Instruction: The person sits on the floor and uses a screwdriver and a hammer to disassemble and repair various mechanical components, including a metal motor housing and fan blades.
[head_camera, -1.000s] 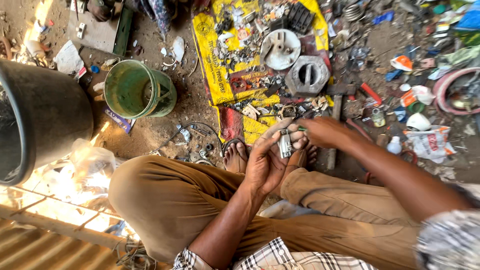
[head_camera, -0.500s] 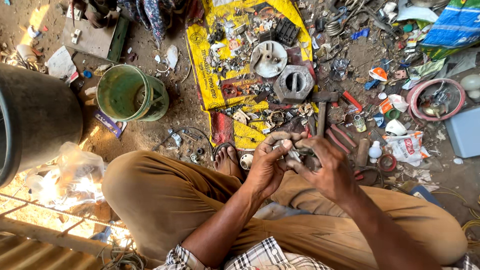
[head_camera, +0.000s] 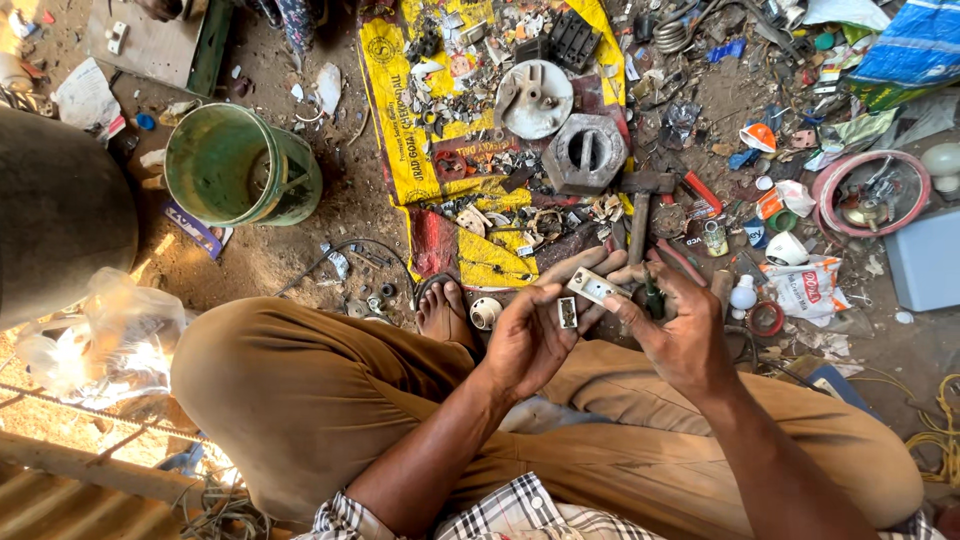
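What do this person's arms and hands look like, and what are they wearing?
Both forearms are bare, with no gloves on the left hand or the right hand. No watch or ring shows. A checked shirt in white, grey and dark lines reaches about the elbows. Tan trousers cover the crossed legs, and one bare foot shows.

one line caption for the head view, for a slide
Seated cross-legged on dirt, left hand and right hand hold small white switch parts above a yellow sack strewn with scrap.
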